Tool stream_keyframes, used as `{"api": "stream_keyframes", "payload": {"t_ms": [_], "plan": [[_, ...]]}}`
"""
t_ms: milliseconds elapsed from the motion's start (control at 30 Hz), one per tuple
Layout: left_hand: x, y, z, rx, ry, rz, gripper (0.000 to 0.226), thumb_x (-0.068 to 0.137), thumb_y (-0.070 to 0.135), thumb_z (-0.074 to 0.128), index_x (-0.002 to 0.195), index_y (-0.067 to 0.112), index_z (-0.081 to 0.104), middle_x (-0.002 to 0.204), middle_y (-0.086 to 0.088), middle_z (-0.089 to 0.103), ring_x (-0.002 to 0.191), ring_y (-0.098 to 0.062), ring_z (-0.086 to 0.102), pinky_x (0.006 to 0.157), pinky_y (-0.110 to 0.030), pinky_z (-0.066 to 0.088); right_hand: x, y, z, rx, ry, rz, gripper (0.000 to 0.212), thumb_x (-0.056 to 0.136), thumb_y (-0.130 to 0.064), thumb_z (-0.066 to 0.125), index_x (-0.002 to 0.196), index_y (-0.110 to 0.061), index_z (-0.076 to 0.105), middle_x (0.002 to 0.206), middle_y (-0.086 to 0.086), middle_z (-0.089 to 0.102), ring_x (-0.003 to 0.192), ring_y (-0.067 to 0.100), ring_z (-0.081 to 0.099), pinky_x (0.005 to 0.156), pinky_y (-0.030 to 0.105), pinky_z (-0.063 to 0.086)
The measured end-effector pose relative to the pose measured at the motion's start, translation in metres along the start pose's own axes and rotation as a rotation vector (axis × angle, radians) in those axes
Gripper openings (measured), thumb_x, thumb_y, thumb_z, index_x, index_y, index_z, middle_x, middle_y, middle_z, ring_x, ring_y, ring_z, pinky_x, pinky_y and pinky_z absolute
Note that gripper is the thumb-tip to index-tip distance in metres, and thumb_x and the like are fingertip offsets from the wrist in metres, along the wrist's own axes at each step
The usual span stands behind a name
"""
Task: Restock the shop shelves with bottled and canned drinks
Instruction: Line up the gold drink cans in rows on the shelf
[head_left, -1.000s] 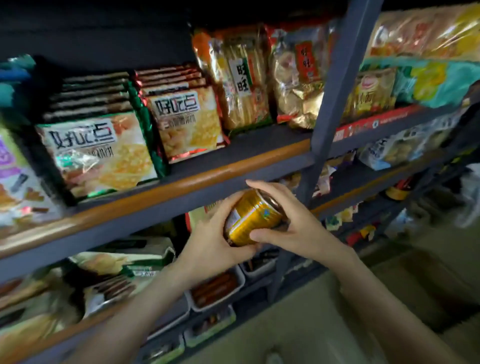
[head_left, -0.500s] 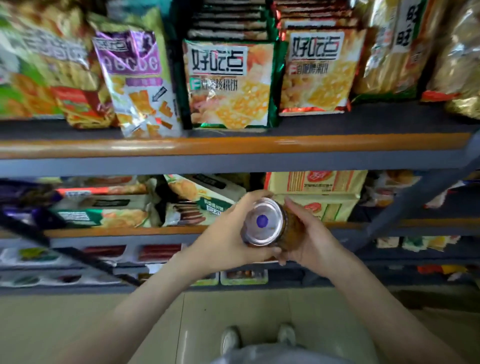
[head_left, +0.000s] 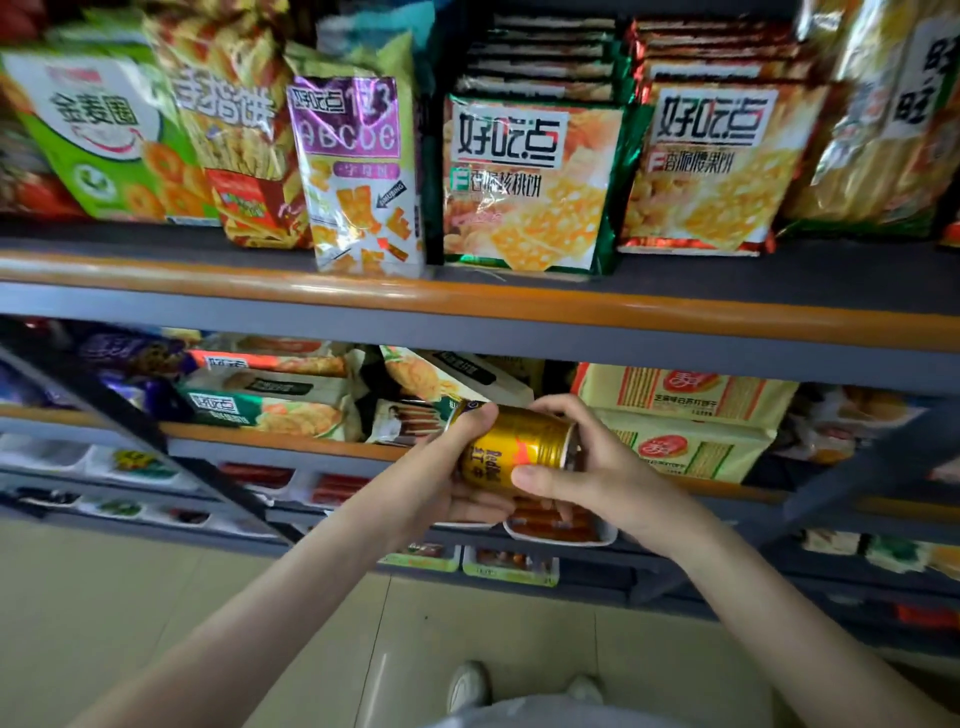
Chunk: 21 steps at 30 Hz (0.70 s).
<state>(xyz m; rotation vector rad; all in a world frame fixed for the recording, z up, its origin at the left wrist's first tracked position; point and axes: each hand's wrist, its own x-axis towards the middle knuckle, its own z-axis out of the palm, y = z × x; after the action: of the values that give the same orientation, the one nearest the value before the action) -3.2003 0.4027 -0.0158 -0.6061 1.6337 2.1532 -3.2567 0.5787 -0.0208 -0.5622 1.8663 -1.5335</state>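
Note:
A gold drink can (head_left: 519, 448) with red lettering lies on its side between both hands, in front of the second shelf. My left hand (head_left: 441, 478) grips its left end, thumb over the top. My right hand (head_left: 597, 473) curls round its right end, thumb on the near side and fingers over the top. The can's right end points right and is mostly hidden by my fingers.
The upper shelf (head_left: 467, 301) with an orange rail holds snack bags (head_left: 524, 182). The second shelf carries biscuit packs (head_left: 685, 421) and boxes (head_left: 270, 405). Lower shelves hold white trays of sausages (head_left: 561, 525). A dark diagonal strut (head_left: 156, 441) crosses at left. Tiled floor and my shoes (head_left: 470, 686) below.
The can has turned from end-on, with its silver end facing me, to lying sideways. My view has shifted from the shelf's right part to its front.

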Motion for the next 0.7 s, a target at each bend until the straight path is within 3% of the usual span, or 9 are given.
{"api": "stream_keyframes", "payload": {"t_ms": [67, 167, 200, 267, 300, 400, 467, 600, 700], "plan": [[0.000, 0.003, -0.001, -0.020, -0.012, 0.009, 0.071, 0.066, 0.055, 0.065, 0.121, 0.011, 0.054, 0.089, -0.013, 0.073, 0.080, -0.027, 0.072, 0.069, -0.034, 0.059, 0.001, -0.001, -0.002, -0.019, 0.032, -0.048, 0.055, 0.073, -0.037, 0.082, 0.116, -0.036, 0.048, 0.111, -0.001, 0.059, 0.086, 0.010, 0.066, 0.068, 0.025, 0.053], [0.000, 0.006, -0.002, -0.060, 0.021, 0.201, 0.065, 0.072, 0.039, 0.082, 0.123, 0.011, 0.053, 0.108, -0.013, 0.070, 0.099, -0.027, 0.069, 0.083, -0.038, 0.057, 0.001, -0.006, -0.008, -0.145, 0.000, -0.094, 0.057, 0.079, -0.029, 0.077, 0.123, -0.040, 0.043, 0.120, -0.012, 0.052, 0.098, -0.002, 0.060, 0.081, 0.019, 0.051], [0.000, 0.006, -0.002, 0.058, 0.058, 0.323, 0.063, 0.070, 0.034, 0.084, 0.120, 0.012, 0.052, 0.105, -0.009, 0.070, 0.098, -0.020, 0.069, 0.082, -0.032, 0.057, 0.002, -0.008, -0.011, -0.217, -0.024, -0.111, 0.057, 0.080, -0.034, 0.075, 0.124, -0.044, 0.042, 0.124, -0.016, 0.050, 0.103, -0.007, 0.057, 0.086, 0.016, 0.048], [-0.002, 0.007, 0.001, 0.515, 0.220, 0.611, 0.058, 0.067, 0.027, 0.086, 0.113, 0.020, 0.051, 0.096, 0.009, 0.067, 0.091, -0.002, 0.064, 0.073, -0.015, 0.051, 0.004, -0.014, -0.016, -0.252, -0.044, -0.125, 0.054, 0.079, -0.046, 0.070, 0.126, -0.045, 0.042, 0.131, -0.017, 0.048, 0.112, -0.013, 0.049, 0.092, 0.012, 0.044], [-0.002, 0.006, 0.002, 0.753, 0.318, 0.744, 0.061, 0.067, 0.026, 0.086, 0.114, 0.022, 0.048, 0.097, 0.013, 0.064, 0.090, 0.000, 0.062, 0.069, -0.013, 0.049, 0.005, -0.017, -0.017, -0.227, -0.041, -0.124, 0.055, 0.080, -0.052, 0.069, 0.128, -0.042, 0.044, 0.133, -0.016, 0.049, 0.117, -0.011, 0.049, 0.095, 0.016, 0.044], [0.004, 0.001, 0.005, 1.191, 0.398, 1.034, 0.071, 0.064, 0.025, 0.084, 0.122, 0.011, 0.046, 0.106, 0.001, 0.066, 0.085, -0.016, 0.067, 0.060, -0.020, 0.047, 0.009, -0.020, -0.015, -0.338, -0.013, -0.175, 0.067, 0.076, -0.058, 0.071, 0.134, -0.038, 0.042, 0.134, -0.019, 0.049, 0.124, -0.002, 0.047, 0.104, 0.029, 0.042], [0.010, -0.002, 0.004, 1.329, 0.413, 1.149, 0.077, 0.058, 0.022, 0.085, 0.121, 0.008, 0.042, 0.105, -0.008, 0.067, 0.082, -0.025, 0.069, 0.056, -0.024, 0.051, 0.010, -0.017, -0.007, -0.444, 0.052, -0.243, 0.063, 0.079, -0.043, 0.075, 0.131, -0.037, 0.040, 0.130, -0.019, 0.049, 0.122, -0.004, 0.047, 0.103, 0.027, 0.042], [0.010, 0.000, 0.005, 1.386, 0.458, 1.260, 0.069, 0.059, 0.028, 0.077, 0.116, 0.010, 0.044, 0.097, -0.005, 0.068, 0.076, -0.021, 0.068, 0.051, -0.023, 0.050, 0.009, -0.012, -0.005, -0.356, 0.088, -0.268, 0.053, 0.084, -0.030, 0.073, 0.127, -0.034, 0.042, 0.126, -0.016, 0.051, 0.119, -0.002, 0.048, 0.100, 0.026, 0.041], [0.001, 0.008, 0.012, 1.065, 0.462, 0.927, 0.063, 0.063, 0.034, 0.083, 0.112, 0.015, 0.048, 0.092, 0.008, 0.065, 0.075, -0.011, 0.066, 0.054, -0.015, 0.046, 0.004, -0.005, -0.013, -0.211, -0.010, -0.234, 0.062, 0.082, -0.045, 0.067, 0.137, -0.040, 0.038, 0.138, -0.018, 0.045, 0.129, -0.001, 0.042, 0.107, 0.025, 0.037]]}}
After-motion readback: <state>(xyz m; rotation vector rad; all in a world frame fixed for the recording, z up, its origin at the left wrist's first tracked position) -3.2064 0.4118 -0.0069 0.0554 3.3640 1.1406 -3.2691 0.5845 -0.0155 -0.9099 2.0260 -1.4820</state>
